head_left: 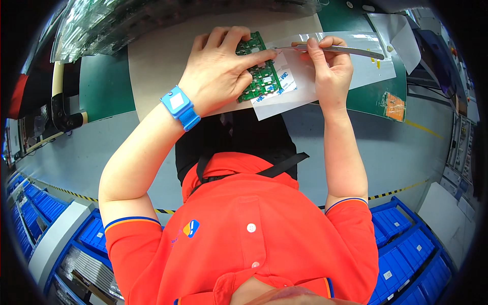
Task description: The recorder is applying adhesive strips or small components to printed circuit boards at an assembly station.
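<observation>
A green circuit board (265, 76) lies near the table's front edge, tilted a little. Across it rests my left hand (218, 68), with a blue band on the wrist. Its index finger stretches over the board to the right edge, while the other fingers and thumb hold the board; the palm hides its left part. My right hand (333, 68) pinches a pair of metal tweezers (358, 51) between thumb and fingers. The tweezers' tips point left, close to my left index fingertip; whether they grip anything is too small to tell. Under the board's right side lies a translucent sheet (277, 104) with printed white backing.
Brown paper (157, 66) covers part of the green table (107, 84). Clear plastic packaging (101, 25) is heaped at the far left. An orange label (395, 107) sticks at the right corner. Blue bins (401, 251) stand behind me on both sides.
</observation>
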{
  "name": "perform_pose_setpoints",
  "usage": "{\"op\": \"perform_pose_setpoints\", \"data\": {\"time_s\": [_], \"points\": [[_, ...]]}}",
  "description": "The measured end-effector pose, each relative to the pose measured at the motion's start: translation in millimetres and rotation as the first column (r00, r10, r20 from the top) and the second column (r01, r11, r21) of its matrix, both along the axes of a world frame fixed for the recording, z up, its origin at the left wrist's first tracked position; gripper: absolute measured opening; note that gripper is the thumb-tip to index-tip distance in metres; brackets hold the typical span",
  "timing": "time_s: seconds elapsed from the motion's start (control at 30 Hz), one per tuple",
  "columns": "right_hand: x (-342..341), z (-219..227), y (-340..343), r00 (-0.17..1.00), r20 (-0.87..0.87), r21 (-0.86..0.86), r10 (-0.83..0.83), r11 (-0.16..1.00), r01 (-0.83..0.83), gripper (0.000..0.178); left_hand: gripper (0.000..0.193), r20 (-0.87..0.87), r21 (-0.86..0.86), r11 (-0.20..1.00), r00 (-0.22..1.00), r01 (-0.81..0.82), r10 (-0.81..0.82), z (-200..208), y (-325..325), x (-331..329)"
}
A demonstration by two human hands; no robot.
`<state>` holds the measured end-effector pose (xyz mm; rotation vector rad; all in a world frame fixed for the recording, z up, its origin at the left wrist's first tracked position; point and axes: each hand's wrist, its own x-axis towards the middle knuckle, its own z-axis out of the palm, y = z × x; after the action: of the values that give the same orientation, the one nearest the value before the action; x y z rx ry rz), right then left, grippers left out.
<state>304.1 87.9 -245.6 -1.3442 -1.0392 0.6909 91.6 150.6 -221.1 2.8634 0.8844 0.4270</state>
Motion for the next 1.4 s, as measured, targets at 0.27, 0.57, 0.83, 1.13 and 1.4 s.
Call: {"op": "perform_pose_setpoints", "data": {"time_s": [0.27,0.57,0.83,1.13,1.4], "points": [[-5.0,5.3,0.8,0.989,-0.097,0.06,-0.113,0.991,0.12,0.017,0.052,0.044,0.052,0.999,0.999,0.0,-0.002,-5.5,-1.3,0.1],[-5.9,4.4,3.0,0.995,0.02,0.009,-0.095,0.995,0.095,0.015,0.047,0.036,0.024,1.0,0.999,-0.009,0.008,-6.7,0.1,-1.1],[-4.2,1.7,4.4,0.995,0.078,0.043,-0.06,0.997,0.056,0.015,0.05,0.037,0.035,0.999,0.999,-0.001,-0.001,-4.6,0.1,-0.9],[-12.5,11.3,-3.5,0.996,0.036,0.029,-0.076,0.997,0.075,0.018,0.047,0.057,0.015,1.0,0.998,-0.015,0.014,-6.1,-0.5,-0.5],[-8.5,11.2,3.2,0.993,0.09,0.032,-0.079,0.997,0.077,0.017,0.056,0.055,0.054,0.999,0.998,-0.001,-0.002,-8.3,-2.2,-2.7]]}}
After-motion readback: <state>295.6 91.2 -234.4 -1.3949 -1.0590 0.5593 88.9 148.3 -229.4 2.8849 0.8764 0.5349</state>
